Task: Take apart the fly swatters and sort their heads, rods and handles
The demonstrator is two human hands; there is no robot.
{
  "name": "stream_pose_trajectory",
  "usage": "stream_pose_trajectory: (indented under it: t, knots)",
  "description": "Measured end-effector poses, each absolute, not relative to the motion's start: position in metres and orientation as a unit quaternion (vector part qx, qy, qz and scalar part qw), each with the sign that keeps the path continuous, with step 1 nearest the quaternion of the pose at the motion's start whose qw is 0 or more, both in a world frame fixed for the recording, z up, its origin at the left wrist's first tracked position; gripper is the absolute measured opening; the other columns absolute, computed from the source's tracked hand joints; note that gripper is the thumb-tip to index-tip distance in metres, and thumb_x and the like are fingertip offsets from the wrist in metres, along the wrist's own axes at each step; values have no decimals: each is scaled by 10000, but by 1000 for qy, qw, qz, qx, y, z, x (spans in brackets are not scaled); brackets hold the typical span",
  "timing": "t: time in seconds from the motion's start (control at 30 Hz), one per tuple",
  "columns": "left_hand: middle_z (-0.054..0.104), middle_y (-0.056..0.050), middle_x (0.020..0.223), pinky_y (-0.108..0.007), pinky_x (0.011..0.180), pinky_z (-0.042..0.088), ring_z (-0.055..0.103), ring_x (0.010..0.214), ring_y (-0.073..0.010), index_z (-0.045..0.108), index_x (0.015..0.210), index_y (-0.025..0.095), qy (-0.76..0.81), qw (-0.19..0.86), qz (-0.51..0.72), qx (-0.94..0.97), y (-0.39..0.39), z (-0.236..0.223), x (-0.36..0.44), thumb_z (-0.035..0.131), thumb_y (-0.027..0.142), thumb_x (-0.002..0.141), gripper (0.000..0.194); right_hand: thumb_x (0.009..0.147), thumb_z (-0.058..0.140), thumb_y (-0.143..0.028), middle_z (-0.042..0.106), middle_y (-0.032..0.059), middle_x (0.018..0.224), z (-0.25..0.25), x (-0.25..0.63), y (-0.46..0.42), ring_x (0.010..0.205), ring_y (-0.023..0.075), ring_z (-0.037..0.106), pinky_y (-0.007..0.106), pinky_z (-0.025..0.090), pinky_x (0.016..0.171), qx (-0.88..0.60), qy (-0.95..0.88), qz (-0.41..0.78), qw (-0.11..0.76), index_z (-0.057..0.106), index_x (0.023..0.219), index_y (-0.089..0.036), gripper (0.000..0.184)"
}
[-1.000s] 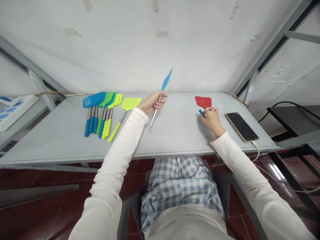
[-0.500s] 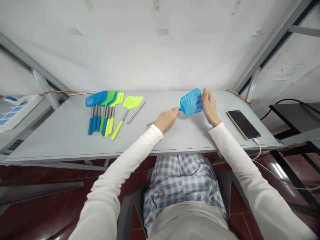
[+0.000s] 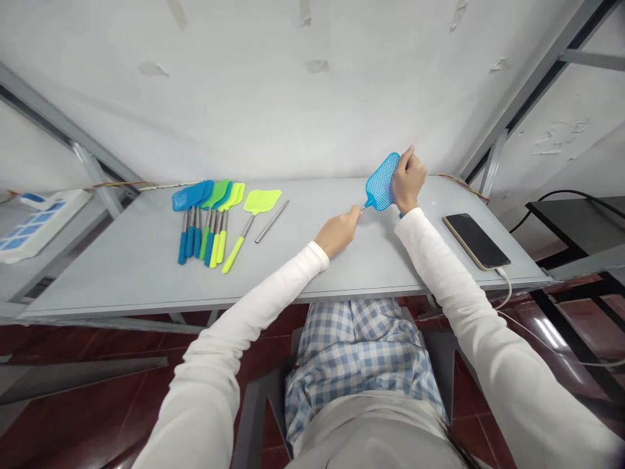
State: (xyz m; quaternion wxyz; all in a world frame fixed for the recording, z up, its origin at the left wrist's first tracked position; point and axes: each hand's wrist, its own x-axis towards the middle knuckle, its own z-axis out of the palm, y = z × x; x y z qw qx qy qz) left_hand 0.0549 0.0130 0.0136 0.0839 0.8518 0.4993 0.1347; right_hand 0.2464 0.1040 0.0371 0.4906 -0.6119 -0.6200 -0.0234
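Note:
My right hand (image 3: pixel 409 177) is closed round the far edge of a blue mesh fly-swatter head (image 3: pixel 381 182), held tilted above the grey table (image 3: pixel 146 273). My left hand (image 3: pixel 340 229) pinches the neck at the bottom of that head, where a thin metal rod shows between the fingers. Both hands sit right of the table's middle. The red swatter head is hidden from view.
A row of finished blue, green and yellow fly swatters (image 3: pixel 209 218) lies at the table's left, with a loose metal rod (image 3: pixel 271 221) beside them. A phone (image 3: pixel 476 241) on a cable lies at the right edge. A white-and-blue box (image 3: pixel 29 221) sits far left.
The blue head has been raised and tilted. My right hand moved up and closed round its edge; my left hand followed to the neck.

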Motion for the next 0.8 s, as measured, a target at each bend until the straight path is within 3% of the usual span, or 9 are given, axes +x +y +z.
stream_pose_trajectory:
  t: [0.17,0.3,0.4,0.53,0.67,0.8]
  knots:
    - [639,-95,744,-310,663,418,633,670,-235,547,1086,149,488,108,161,851,7,13,47,307,228,1046,255,992,-119,-603,563,92,809,52,256,112,862,218,619,350,435,760,-627,-581,-37,518,626,920,-141,879]
    - [627,-57,782,-303,711,435,604,678,-193,545,993,174,466,161,210,844,7,18,38,325,233,1035,232,1003,-82,-608,513,49,714,61,254,115,762,165,561,336,415,792,-657,-520,-68,541,560,749,-167,819]
    - [594,-23,756,-275,708,443,561,668,-151,548,861,188,444,276,253,814,11,27,30,337,302,1032,294,1010,-37,-622,480,24,698,63,250,110,780,161,577,313,421,768,-638,-526,-66,558,556,762,-178,781]
    - [574,-29,763,-232,534,398,448,537,-92,602,823,149,422,496,277,707,17,41,26,388,380,1008,365,992,-52,-640,473,17,725,61,239,102,829,180,630,316,449,748,-609,-539,-71,577,579,820,-178,801]
    - [458,19,693,-168,413,255,317,456,-41,578,851,142,360,657,304,588,22,55,40,535,399,965,284,1002,-47,-621,512,36,757,64,223,97,864,195,646,323,466,750,-612,-556,-57,559,602,863,-172,801]
    - [221,97,603,-142,377,68,129,397,-29,416,808,200,358,701,280,550,22,64,64,543,495,980,365,1033,38,-600,567,55,795,75,231,93,873,185,638,303,452,746,-611,-619,2,493,639,918,-168,748]
